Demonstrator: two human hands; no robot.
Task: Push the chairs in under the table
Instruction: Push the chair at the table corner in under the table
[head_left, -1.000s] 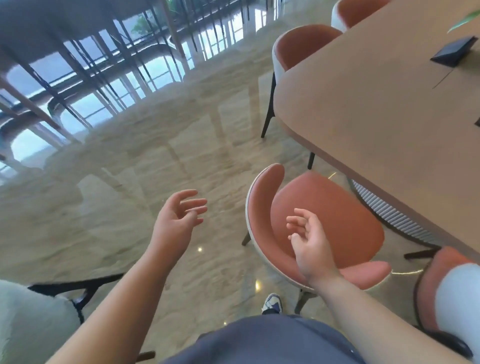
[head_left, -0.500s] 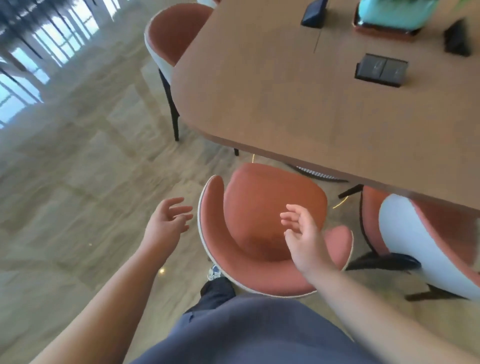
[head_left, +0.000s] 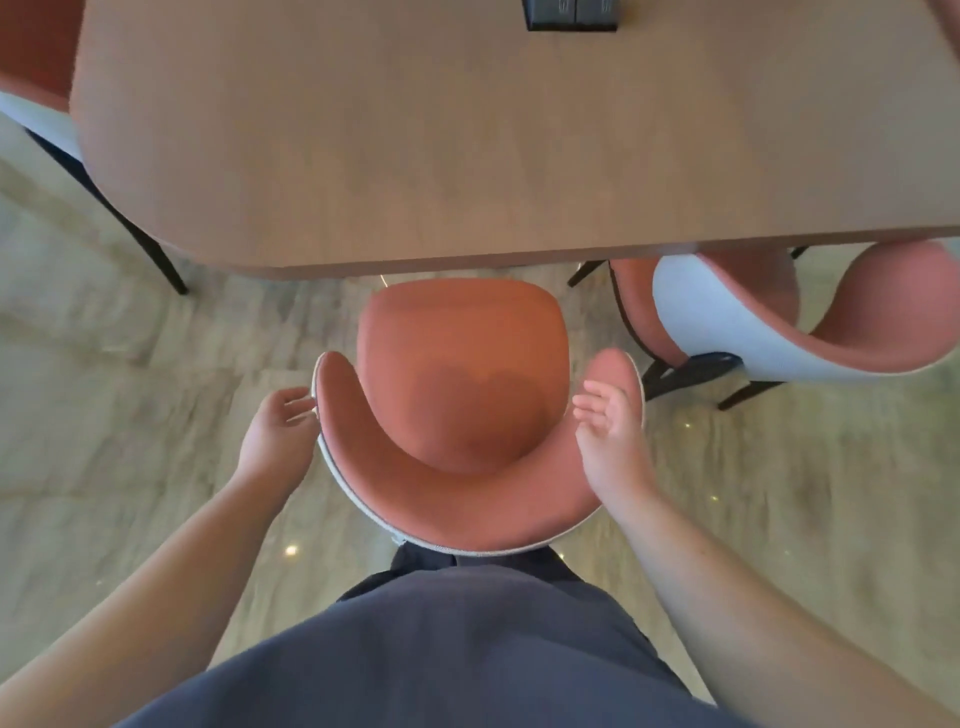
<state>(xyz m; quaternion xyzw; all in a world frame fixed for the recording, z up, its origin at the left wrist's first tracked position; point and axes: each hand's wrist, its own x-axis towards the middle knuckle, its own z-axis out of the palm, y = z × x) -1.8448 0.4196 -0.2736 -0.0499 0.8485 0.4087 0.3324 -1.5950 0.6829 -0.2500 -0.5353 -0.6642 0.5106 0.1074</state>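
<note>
A terracotta chair (head_left: 457, 374) with a curved backrest and a white outer shell stands right in front of me, its seat front just short of the edge of the brown wooden table (head_left: 467, 145). My left hand (head_left: 278, 431) is open beside the left wing of the backrest, fingertips at its rim. Over the right wing hovers my right hand (head_left: 610, 426), open, palm turned inward. Neither hand grips the chair.
A second terracotta and white chair (head_left: 769, 322) stands turned sideways at the right, partly under the table. A third chair (head_left: 36, 78) sits at the table's left corner. A black socket box (head_left: 571, 14) is set in the tabletop. The floor is glossy stone tile.
The view has swung round until I face the chair's back squarely. Both hands have come closer to the backrest, one at each wing.
</note>
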